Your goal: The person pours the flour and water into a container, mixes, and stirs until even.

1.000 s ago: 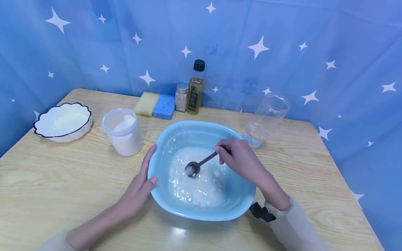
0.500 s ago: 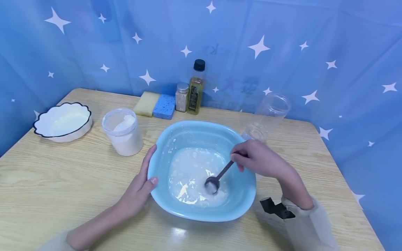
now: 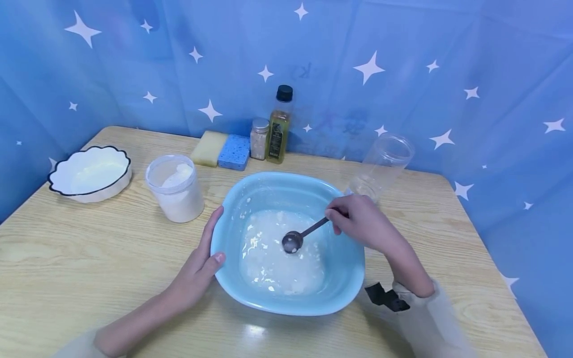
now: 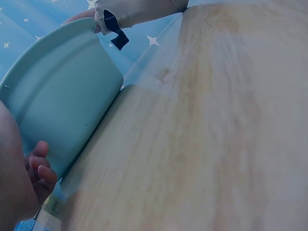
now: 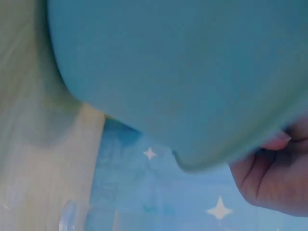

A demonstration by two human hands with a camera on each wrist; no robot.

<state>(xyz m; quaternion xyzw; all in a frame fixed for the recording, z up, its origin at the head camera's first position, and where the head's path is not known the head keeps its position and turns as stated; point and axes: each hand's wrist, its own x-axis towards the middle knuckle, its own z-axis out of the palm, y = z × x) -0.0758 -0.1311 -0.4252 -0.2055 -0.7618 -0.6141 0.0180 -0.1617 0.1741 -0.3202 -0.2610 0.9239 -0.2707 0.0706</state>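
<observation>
1. Currently the stirring step is judged to be in hand: the right hand (image 3: 364,223) is pinching the handle of the dark spoon (image 3: 299,237), fingers clenched round it, and the spoon's bowl is sitting in the white lumpy mixture (image 3: 279,256) at the centre of the blue basin (image 3: 233,199).
2. The left hand (image 3: 199,266) is bracing the basin at its 9 o'clock rim; the thumb is lying along the rim, and the fingers are curling under the outer wall.
3. The basin is standing mid-tabletop (image 3: 89,248). A flour jar (image 3: 175,188) is standing at its 10 o'clock, an oil bottle (image 3: 278,124) at 12 o'clock, and a clear jar (image 3: 380,166) at 2 o'clock.
4. The next move is judged to call for sweeping the spoon through the remaining lumps while the left hand is steadying the rim.
5. Only the head view is showing the mixture and spoon. The left wrist view is showing the basin's underside and curled fingers (image 4: 41,171); the right wrist view is showing a blurred outer wall only.
</observation>
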